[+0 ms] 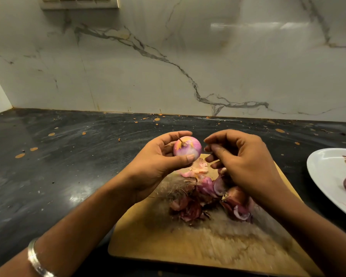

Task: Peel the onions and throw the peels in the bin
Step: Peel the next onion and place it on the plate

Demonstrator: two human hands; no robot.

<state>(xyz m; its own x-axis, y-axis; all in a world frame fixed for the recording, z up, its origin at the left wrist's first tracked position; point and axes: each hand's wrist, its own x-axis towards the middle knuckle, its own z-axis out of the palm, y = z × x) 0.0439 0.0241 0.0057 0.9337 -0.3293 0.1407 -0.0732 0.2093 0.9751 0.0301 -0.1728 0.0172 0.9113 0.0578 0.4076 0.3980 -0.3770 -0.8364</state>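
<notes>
**Head camera: 1 view, forward and down**

1 wide-angle view only, worn on the person's head. It looks forward and down over both forearms onto the dark bench [68,156] and faces the marble wall [168,66] at its back. Close range: the cutting board [188,246] fills the lower middle, and the forearms enter from the bottom corners. Straight edges bow toward the frame borders. White plate [324,168] cut off at right edge.

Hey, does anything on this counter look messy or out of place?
Yes: orange splatter spots dot the dark counter near the wall, like dried spills. Loose onion peels lie heaped on the cutting board, not yet binned.
</notes>
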